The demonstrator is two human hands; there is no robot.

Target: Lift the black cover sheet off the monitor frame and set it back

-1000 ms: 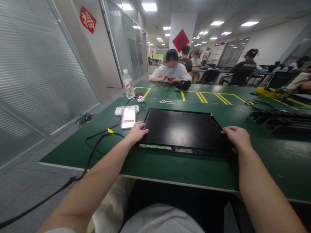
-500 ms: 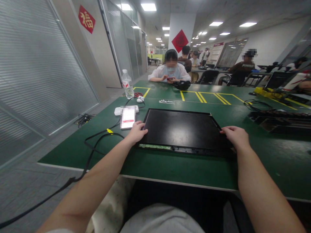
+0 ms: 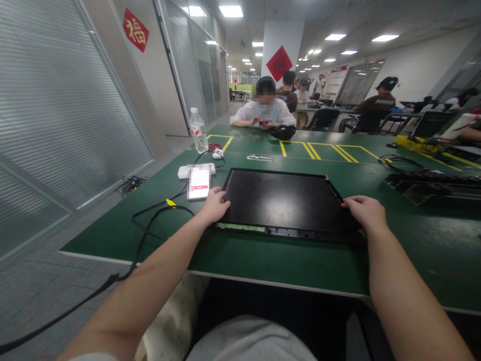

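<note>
A black display panel (image 3: 281,198) lies screen up on the green table (image 3: 263,258), close to its front edge. Along the panel's near side a green circuit strip (image 3: 244,228) is exposed. My left hand (image 3: 215,205) grips the panel's left edge, its thumb on top and the other fingers partly hidden. At the right edge my right hand (image 3: 366,213) pinches the frame between thumb and fingers. Just left of the panel lies a phone (image 3: 199,183) with a lit screen, beside a white oblong device (image 3: 184,173).
Black cables (image 3: 145,230) run over the table's left side and off its front edge. A water bottle (image 3: 198,130) and a white mouse (image 3: 218,154) stand beyond the phone. Dark metal-like parts (image 3: 432,188) lie at the right. Across the table sits a person (image 3: 263,108) holding a phone.
Both hands stay on the panel's edges and the panel keeps its place. The whole view has shifted very slightly.
</note>
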